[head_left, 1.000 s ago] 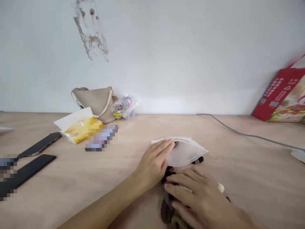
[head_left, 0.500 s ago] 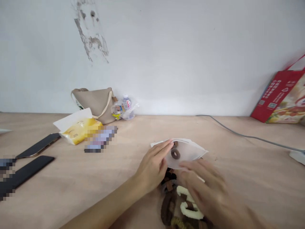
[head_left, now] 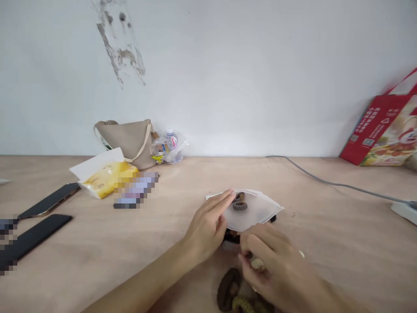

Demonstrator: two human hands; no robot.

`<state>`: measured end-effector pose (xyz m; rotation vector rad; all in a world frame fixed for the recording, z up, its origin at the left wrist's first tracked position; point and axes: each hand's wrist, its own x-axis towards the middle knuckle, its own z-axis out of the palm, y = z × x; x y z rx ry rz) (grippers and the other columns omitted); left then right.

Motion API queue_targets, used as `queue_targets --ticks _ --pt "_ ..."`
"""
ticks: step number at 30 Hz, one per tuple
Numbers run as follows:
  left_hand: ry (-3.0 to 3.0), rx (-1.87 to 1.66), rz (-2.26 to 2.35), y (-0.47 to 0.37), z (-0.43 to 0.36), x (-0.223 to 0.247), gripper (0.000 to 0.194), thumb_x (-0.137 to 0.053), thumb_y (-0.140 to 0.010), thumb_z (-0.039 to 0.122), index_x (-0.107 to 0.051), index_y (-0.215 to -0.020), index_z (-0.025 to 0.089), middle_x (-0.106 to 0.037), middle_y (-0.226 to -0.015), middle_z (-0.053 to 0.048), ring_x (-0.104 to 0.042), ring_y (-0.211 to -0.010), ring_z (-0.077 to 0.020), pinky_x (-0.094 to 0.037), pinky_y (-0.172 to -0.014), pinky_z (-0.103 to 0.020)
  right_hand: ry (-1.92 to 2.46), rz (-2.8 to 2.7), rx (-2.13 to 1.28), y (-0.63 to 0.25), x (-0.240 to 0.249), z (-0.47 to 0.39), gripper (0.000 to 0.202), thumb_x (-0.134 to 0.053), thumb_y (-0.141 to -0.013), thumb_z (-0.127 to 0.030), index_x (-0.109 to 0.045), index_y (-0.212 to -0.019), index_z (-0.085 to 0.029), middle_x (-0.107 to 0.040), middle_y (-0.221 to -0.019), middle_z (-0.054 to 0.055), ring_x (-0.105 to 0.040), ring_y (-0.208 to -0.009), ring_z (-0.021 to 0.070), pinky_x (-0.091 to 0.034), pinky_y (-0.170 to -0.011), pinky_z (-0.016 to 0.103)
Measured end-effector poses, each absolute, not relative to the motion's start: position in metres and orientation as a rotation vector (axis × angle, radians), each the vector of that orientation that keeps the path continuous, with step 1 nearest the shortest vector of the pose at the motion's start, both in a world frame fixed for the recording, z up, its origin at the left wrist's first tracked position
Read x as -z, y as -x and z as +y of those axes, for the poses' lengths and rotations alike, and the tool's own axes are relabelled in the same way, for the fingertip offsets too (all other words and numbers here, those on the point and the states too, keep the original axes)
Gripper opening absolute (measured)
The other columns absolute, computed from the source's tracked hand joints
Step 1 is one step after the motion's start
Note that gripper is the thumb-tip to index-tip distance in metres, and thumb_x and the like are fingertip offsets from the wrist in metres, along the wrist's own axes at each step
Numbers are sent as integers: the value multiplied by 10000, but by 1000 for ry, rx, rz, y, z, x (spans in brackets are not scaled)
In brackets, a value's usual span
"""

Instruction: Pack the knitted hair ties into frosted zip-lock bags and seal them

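Note:
A translucent white pouch (head_left: 250, 215) lies on the table, with a grey-brown coiled hair tie (head_left: 240, 206) showing on it near the top. My left hand (head_left: 206, 224) rests on the pouch's left side, fingers stretched out. Just below the pouch, my right hand (head_left: 270, 256) has its fingers curled together; what they hold, if anything, is hidden. Under and beside it are a cream hair tie (head_left: 257, 264), a dark brown one (head_left: 229, 289) and a yellowish one (head_left: 243, 304). Black ones show at the pouch's lower edge.
At the left are a yellow tissue pack (head_left: 110, 179), several phones and a beige bag (head_left: 125, 137). A bottle (head_left: 171, 139) in clear plastic stands by the wall. A grey cable (head_left: 325, 180) runs right to a white block (head_left: 404, 213), below a red bag (head_left: 368, 130).
My right hand has closed its fingers and moved slightly left and down. On the pouch, a grey-brown coiled tie shows where a brown ring was. The camera view has shifted a little.

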<state>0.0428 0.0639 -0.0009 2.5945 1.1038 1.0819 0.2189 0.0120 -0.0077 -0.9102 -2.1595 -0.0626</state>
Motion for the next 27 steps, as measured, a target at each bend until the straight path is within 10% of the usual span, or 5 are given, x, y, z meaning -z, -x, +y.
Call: queue_targets --ticks 4,11,18,27 --pt "-2559 -1092 1095 -43 63 1 576 -368 -796 24 -480 -1332 201 -534 -1356 -52 -499 -1245 -182 -420 -1053 -372 958 -2075 201 -238 1 25 186 -435 -869 -81 -572 -857 -207 -658 -939 48 -633 -815 167 -479 -712 280" --pt "-2540 -1093 1082 -43 63 3 585 -375 -787 24 -490 -1327 215 -543 -1345 -42 -506 -1238 -175 -406 -1065 -380 1148 -2095 -134 -286 10 17 132 -457 -914 -214 -583 -903 -252 -627 -761 -2 -594 -606 126 -460 -463 206" --pt "-2524 -1107 1064 -44 57 7 580 -377 -790 20 -496 -1325 208 -549 -1340 -40 -505 -1240 -171 -407 -1067 -346 1101 -2285 -174 -288 26 1 148 -483 -893 -164 -553 -987 -255 -656 -881 25 -615 -795 192 -506 -678 324" --pt "-2484 -1209 1142 -42 47 12 569 -388 -813 24 -481 -1335 229 -531 -1359 -29 -488 -1253 -165 -404 -1069 -338 906 -2373 87 -277 25 -1 172 -523 -832 -77 -579 -891 -229 -650 -755 -5 -565 -646 153 -431 -590 288"
